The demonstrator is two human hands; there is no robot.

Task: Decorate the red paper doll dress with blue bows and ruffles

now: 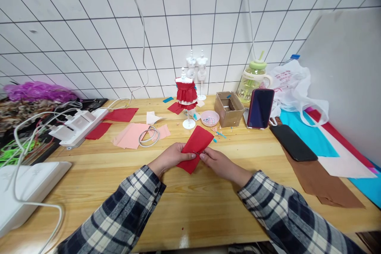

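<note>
Gripping a red cloth [199,139] low over the table [184,206], two hands work at the centre of an imagined clock face, with twelve toward the tiled wall [175,0]. The cloth is tilted, one end leaning toward one o'clock and the other toward seven. The left hand [170,156], between eight and nine o'clock, is nearly closed, its thumb lying on the cloth and its fingers hidden beneath. The right hand [216,162], at four o'clock, is curled in a pinch at the cloth's edge; a thin dark sliver [196,152] shows by its fingertips, too small to identify. At twelve stands a form [186,93] dressed in red ruffles, two white forms [202,69] behind it. A pink bowl [210,125] of small bits lies at one o'clock; just beyond, a cardboard box [235,119] and a jug [253,83] stand between one and two. An upright phone [260,108] and a white bag [290,83] occupy two o'clock, and a dark phone [293,143] lies at three, partly on brown cloth [324,186]. Between nine and ten lie a grey coil [144,145], pink cloth [126,137] and a power strip [87,127]; red scraps [122,114] lie near ten.
</note>
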